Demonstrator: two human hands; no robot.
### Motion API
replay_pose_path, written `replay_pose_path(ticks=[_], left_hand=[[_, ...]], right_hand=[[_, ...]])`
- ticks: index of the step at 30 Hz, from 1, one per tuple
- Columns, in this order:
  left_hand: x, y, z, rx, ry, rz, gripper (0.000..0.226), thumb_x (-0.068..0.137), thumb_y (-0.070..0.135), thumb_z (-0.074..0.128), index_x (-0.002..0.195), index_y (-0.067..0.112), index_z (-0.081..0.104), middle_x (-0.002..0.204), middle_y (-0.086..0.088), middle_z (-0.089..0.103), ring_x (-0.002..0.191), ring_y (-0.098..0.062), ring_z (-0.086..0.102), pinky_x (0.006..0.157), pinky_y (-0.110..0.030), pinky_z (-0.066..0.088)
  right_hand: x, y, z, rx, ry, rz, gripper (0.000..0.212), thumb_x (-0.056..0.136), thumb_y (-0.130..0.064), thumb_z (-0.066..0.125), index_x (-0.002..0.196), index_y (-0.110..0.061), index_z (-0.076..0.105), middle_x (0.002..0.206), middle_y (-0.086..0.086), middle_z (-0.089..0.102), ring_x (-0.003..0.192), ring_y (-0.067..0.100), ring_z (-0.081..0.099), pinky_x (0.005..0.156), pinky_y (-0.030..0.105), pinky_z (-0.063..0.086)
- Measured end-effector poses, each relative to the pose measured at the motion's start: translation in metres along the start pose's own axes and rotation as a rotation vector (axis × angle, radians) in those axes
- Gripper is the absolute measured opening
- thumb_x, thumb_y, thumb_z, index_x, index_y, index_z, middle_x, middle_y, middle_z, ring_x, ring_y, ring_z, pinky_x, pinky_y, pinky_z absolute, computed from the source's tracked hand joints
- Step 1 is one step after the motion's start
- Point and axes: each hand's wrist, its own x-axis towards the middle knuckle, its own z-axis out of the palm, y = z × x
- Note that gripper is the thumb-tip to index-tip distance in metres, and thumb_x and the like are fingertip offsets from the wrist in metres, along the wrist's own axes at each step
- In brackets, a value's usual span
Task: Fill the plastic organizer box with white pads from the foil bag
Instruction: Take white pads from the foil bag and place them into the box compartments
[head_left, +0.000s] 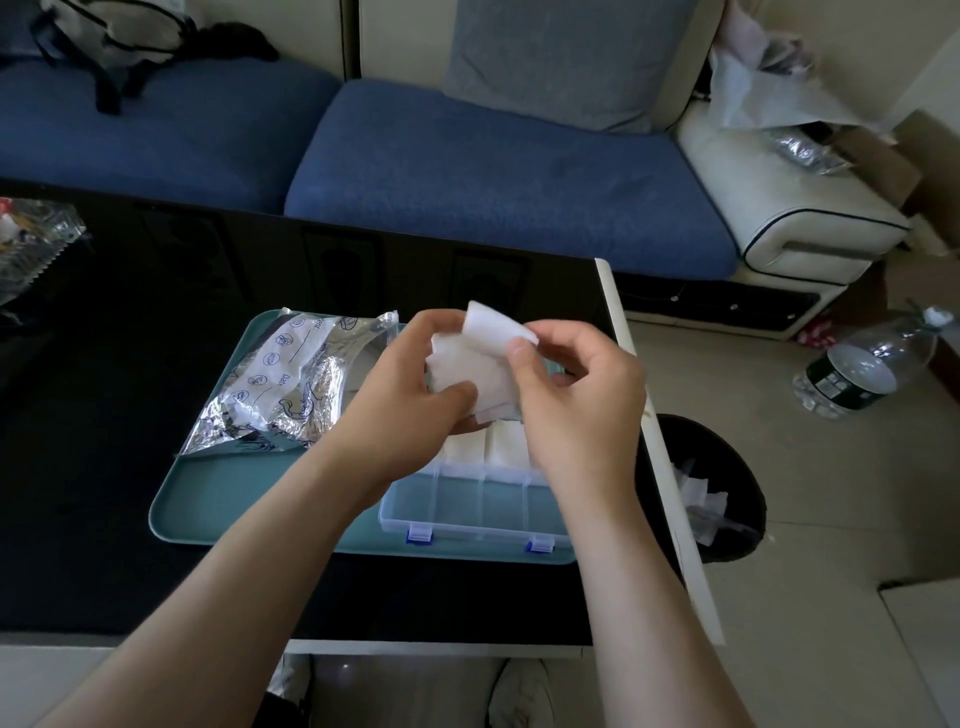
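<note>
Left hand (410, 387), fingers curled under and thumb laid across the face, grips a small stack of thin white square fibre pads (475, 371). The right hand (582, 400) pinches the upper edge of the top pad between thumb and forefinger, lifting that edge clear of the rest. Both hands are held above the far half of the clear plastic organizer box with blue latches (467, 512). Its far compartments, just below the hands, hold white pads (498, 447), and its near row shows bare. The box sits on a teal rectangular plastic tray (208, 499). The crumpled silver foil bag with blue print (291, 384) lies on the same tray, just left of the box. The tray rests on a black glossy table (104, 415), and a black round waste bin (727, 447) holding white scraps stands on the floor beside the table's right edge. Probable faults: the pads look thin and clinging, so 2 may lift as 1 and overfill a compartment. A loosened left grip could fan the stack and spill pads across the dividers. A pad released wide to the right could pass the table edge and land in or near the bin. A limp pad set down crooked could fold over a divider.
</note>
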Motion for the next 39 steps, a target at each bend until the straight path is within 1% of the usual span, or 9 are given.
replay_pose_path(ticks=[3,7,11,14,17,22,25,32,39], left_hand=[[0.001,0.0,0.001,-0.013,-0.005,-0.055,0.066,0.095,-0.014,0.057,0.14,0.033,0.048,0.118,-0.011,0.064,0.094,-0.021,0.076,0.078,-0.04,0.066],[0.003,-0.001,0.0,-0.072,-0.021,-0.135,0.064,0.097,-0.014,0.054,0.144,0.028,0.041,0.123,-0.013,0.065,0.103,-0.029,0.074,0.079,-0.042,0.066],[0.003,-0.003,0.0,-0.083,-0.067,-0.15,0.043,0.1,-0.006,0.061,0.136,0.015,0.051,0.122,-0.015,0.07,0.103,-0.027,0.077,0.084,-0.043,0.066],[0.003,0.0,-0.001,-0.096,-0.106,-0.138,0.034,0.101,0.004,0.065,0.133,0.017,0.061,0.118,-0.016,0.074,0.101,-0.026,0.078,0.084,-0.04,0.065],[0.005,0.0,-0.004,-0.103,-0.114,-0.161,0.031,0.104,0.004,0.057,0.129,0.02,0.067,0.12,-0.017,0.073,0.104,-0.028,0.076,0.09,-0.044,0.064],[0.009,-0.001,-0.007,-0.235,-0.074,-0.217,0.04,0.108,0.0,0.04,0.124,0.019,0.071,0.124,-0.018,0.073,0.108,-0.033,0.075,0.079,-0.036,0.064],[0.011,-0.001,-0.008,-0.275,-0.057,-0.241,0.037,0.111,0.007,0.039,0.132,0.017,0.067,0.124,-0.017,0.074,0.111,-0.034,0.074,0.082,-0.038,0.064],[0.01,-0.001,-0.005,-0.244,-0.031,-0.213,0.032,0.112,0.01,0.043,0.133,0.017,0.066,0.124,-0.017,0.074,0.114,-0.036,0.072,0.094,-0.049,0.062],[0.009,0.0,-0.004,-0.287,0.011,-0.217,0.026,0.111,0.012,0.049,0.127,0.015,0.069,0.12,-0.017,0.075,0.097,-0.026,0.076,0.075,-0.037,0.064]], right_hand=[[0.007,-0.001,-0.006,0.142,0.028,0.051,0.014,0.102,-0.015,0.068,0.113,-0.017,0.075,0.103,-0.005,0.077,0.091,0.007,0.075,0.075,0.02,0.059],[0.01,-0.002,-0.014,0.171,0.031,0.057,0.018,0.104,-0.014,0.063,0.114,-0.023,0.076,0.102,-0.007,0.075,0.09,0.008,0.071,0.075,0.015,0.051],[0.009,-0.003,-0.013,0.105,-0.233,0.098,0.023,0.103,-0.011,0.063,0.109,-0.027,0.078,0.097,-0.012,0.075,0.088,0.001,0.068,0.069,0.009,0.048],[0.008,-0.002,-0.009,-0.044,-0.37,0.037,0.025,0.106,-0.013,0.059,0.113,-0.03,0.076,0.107,-0.015,0.071,0.098,-0.003,0.063,0.072,0.007,0.048],[0.009,-0.002,-0.007,-0.1,-0.433,-0.005,0.024,0.106,-0.014,0.059,0.116,-0.03,0.075,0.11,-0.017,0.068,0.105,-0.009,0.059,0.076,0.006,0.048],[0.01,0.001,-0.004,-0.191,-0.419,-0.058,0.024,0.103,-0.013,0.065,0.122,-0.027,0.071,0.091,-0.018,0.064,0.089,-0.013,0.06,0.068,0.005,0.045],[0.009,0.001,-0.001,-0.219,-0.353,-0.088,0.03,0.097,-0.016,0.076,0.126,-0.023,0.069,0.081,-0.017,0.064,0.082,-0.01,0.062,0.068,0.004,0.044],[0.008,0.002,0.005,-0.246,-0.275,-0.12,0.036,0.086,-0.018,0.087,0.118,-0.023,0.073,0.109,-0.005,0.061,0.087,-0.001,0.06,0.075,0.004,0.046],[0.008,0.0,0.003,-0.201,-0.298,-0.07,0.024,0.086,-0.014,0.086,0.104,-0.022,0.073,0.094,-0.015,0.068,0.091,-0.005,0.062,0.074,0.006,0.048]])
